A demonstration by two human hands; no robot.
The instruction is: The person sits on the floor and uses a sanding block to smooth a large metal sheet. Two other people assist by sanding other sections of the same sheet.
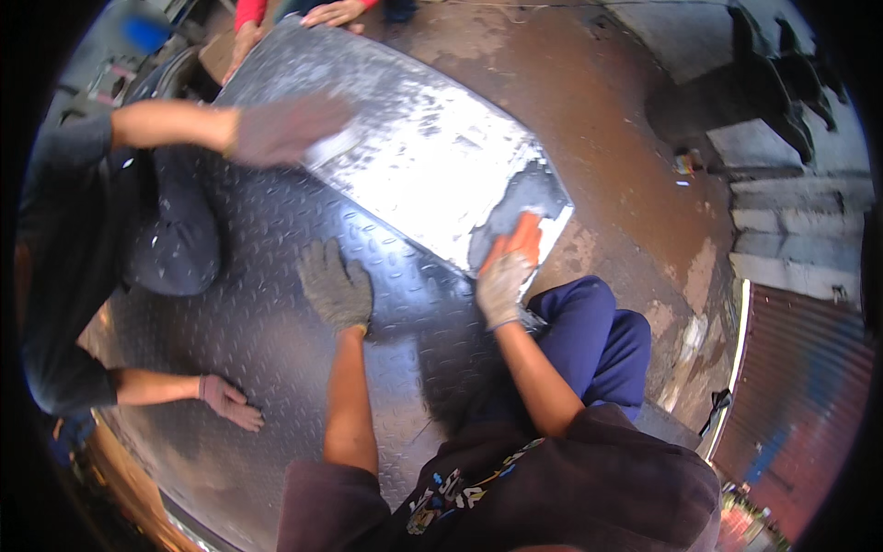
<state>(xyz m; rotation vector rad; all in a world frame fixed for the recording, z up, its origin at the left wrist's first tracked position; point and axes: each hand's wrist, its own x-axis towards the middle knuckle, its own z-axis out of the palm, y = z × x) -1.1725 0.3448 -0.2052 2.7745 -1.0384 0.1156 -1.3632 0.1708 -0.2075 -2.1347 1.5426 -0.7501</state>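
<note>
A dark steel tread plate (267,336) with raised diamond lugs spreads from seven to ten o'clock, serving as the surface people lean on. At twelve o'clock is a broad, flat, straight-edged panel (432,161) with a pale coating, reaching toward the wearer's knees; what holds it up is hidden.

The left hand (336,283), in a grey knit glove, lies at nine o'clock with fingers spread flat on the plate, holding nothing, probably to brace the leaning body. The right hand (504,281), in a pale glove, sits at three o'clock on the panel's near corner, fingers stretched forward, seemingly to press there. Its finger end shows bright orange (524,237); whether that is glove coating or a gripped pad, I cannot tell.

A co-worker's mauve-gloved hand (290,129) blurs over the panel's edge at ten-thirty; the other gloved hand (230,403) rests flat at eight, likely as a prop. At eleven, a red-sleeved person's bare hand (336,13) touches the far edge, perhaps steadying it.

The panel looks glaring white mid-length, streaked dark grey toward its far end, with a ragged grey patch by the orange.
</note>
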